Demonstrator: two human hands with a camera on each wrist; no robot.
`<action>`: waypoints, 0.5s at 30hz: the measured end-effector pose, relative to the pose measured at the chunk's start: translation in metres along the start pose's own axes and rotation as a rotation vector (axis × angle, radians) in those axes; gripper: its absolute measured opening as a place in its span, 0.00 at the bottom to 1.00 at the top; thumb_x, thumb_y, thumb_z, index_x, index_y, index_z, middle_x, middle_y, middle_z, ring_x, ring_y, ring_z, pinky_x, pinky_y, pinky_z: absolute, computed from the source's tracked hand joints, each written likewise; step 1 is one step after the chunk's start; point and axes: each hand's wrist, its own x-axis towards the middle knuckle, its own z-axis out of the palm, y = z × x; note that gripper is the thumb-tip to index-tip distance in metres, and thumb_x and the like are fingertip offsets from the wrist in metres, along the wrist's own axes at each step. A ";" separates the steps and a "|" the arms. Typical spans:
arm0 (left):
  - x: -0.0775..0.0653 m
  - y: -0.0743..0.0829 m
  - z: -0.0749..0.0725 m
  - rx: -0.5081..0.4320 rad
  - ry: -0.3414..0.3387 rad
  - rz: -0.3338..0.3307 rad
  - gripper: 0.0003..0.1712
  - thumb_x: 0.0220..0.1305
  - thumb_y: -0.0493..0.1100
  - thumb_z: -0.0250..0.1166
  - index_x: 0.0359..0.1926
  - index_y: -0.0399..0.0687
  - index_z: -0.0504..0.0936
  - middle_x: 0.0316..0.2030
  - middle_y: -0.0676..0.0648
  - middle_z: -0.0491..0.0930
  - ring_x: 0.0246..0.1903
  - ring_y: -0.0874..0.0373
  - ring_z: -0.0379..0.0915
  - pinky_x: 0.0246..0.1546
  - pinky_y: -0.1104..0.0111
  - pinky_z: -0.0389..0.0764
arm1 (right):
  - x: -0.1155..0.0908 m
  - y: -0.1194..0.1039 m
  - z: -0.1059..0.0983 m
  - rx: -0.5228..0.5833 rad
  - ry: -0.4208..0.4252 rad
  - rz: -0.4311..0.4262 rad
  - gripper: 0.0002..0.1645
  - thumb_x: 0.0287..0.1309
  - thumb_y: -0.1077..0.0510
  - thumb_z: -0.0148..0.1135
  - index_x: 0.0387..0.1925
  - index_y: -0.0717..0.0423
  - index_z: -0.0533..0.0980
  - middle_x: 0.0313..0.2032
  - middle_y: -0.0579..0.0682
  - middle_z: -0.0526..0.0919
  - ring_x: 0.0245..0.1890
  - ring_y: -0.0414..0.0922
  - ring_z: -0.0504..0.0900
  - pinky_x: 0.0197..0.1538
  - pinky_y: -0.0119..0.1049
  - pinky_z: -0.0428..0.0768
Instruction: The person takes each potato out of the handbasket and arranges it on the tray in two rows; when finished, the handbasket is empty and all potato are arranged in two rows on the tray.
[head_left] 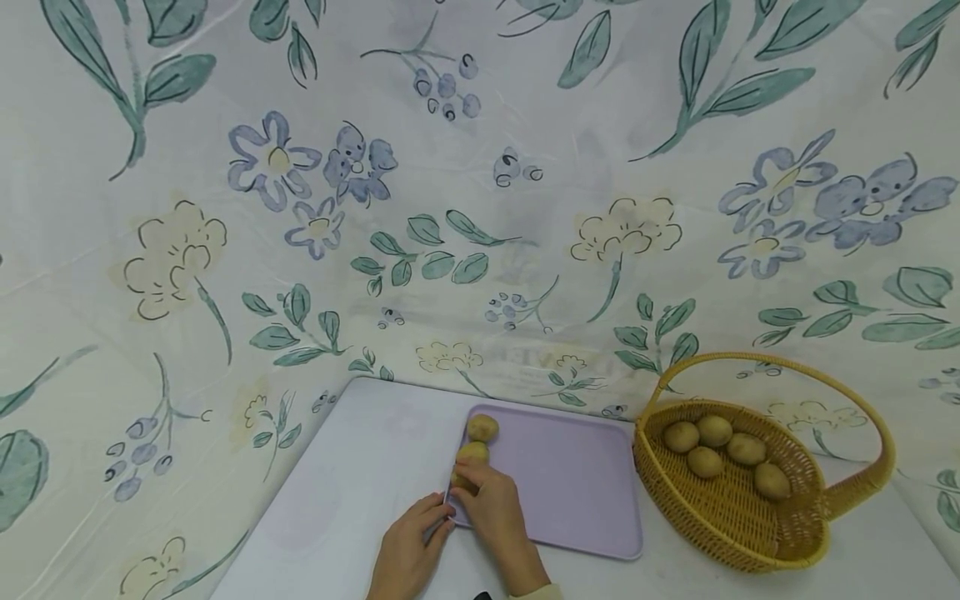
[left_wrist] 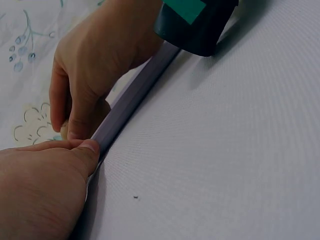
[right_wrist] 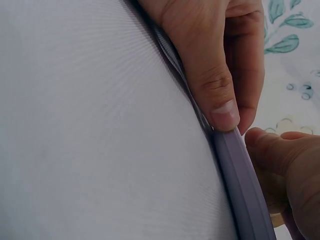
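A lilac tray (head_left: 570, 483) lies on the white table, with a column of potatoes along its left side. The farthest potato (head_left: 482, 427) and the one before it (head_left: 473, 451) are both in plain sight. My right hand (head_left: 491, 510) holds a third potato (right_wrist: 272, 192) just inside the left rim; its fingers cover most of it. At the near left corner, my left hand (head_left: 407, 543) pinches the tray's rim (left_wrist: 132, 95), thumb on the outer side. In the right wrist view the left thumb (right_wrist: 224, 112) presses the rim's end.
A wicker basket (head_left: 720, 533) with a tall arched handle stands right of the tray, holding several potatoes (head_left: 705, 462). White tabletop (head_left: 337, 483) extends left of the tray. A floral cloth (head_left: 525, 275) hangs behind the table.
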 end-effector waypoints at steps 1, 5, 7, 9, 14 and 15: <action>0.000 0.000 0.000 0.000 -0.002 0.000 0.10 0.61 0.43 0.74 0.45 0.57 0.90 0.54 0.51 0.87 0.56 0.51 0.84 0.59 0.54 0.84 | 0.000 0.000 0.000 -0.001 -0.010 0.007 0.23 0.40 0.63 0.82 0.44 0.56 0.87 0.50 0.49 0.90 0.50 0.48 0.89 0.56 0.40 0.88; -0.001 0.000 -0.001 -0.004 -0.011 0.000 0.11 0.61 0.42 0.73 0.45 0.57 0.90 0.54 0.51 0.86 0.57 0.51 0.83 0.59 0.54 0.84 | -0.001 0.000 0.001 -0.007 -0.052 0.027 0.24 0.43 0.62 0.81 0.47 0.55 0.86 0.53 0.49 0.88 0.54 0.48 0.88 0.59 0.42 0.86; 0.000 0.001 -0.001 -0.004 -0.015 0.000 0.11 0.61 0.42 0.73 0.45 0.57 0.90 0.54 0.51 0.86 0.57 0.51 0.83 0.60 0.54 0.84 | -0.001 0.000 0.001 -0.007 -0.066 0.030 0.24 0.44 0.62 0.80 0.48 0.55 0.86 0.55 0.50 0.88 0.55 0.48 0.87 0.60 0.42 0.86; 0.000 0.000 -0.001 -0.004 -0.018 -0.001 0.11 0.61 0.42 0.73 0.46 0.57 0.90 0.55 0.51 0.86 0.57 0.51 0.83 0.60 0.54 0.84 | -0.001 0.001 0.001 -0.006 -0.072 0.026 0.25 0.44 0.62 0.80 0.48 0.55 0.86 0.55 0.50 0.87 0.56 0.48 0.87 0.61 0.43 0.86; 0.000 -0.001 0.000 -0.004 -0.011 0.009 0.11 0.61 0.42 0.74 0.45 0.57 0.90 0.55 0.51 0.86 0.57 0.51 0.83 0.60 0.54 0.84 | -0.001 0.001 0.000 -0.007 -0.067 0.013 0.25 0.45 0.60 0.80 0.49 0.55 0.86 0.55 0.50 0.87 0.56 0.48 0.87 0.60 0.43 0.86; 0.000 -0.001 0.000 -0.004 -0.006 0.014 0.11 0.61 0.42 0.74 0.45 0.57 0.90 0.55 0.51 0.86 0.57 0.51 0.83 0.59 0.54 0.84 | -0.001 0.001 0.000 -0.007 -0.064 0.011 0.25 0.45 0.60 0.81 0.49 0.55 0.86 0.55 0.50 0.87 0.56 0.48 0.87 0.60 0.43 0.86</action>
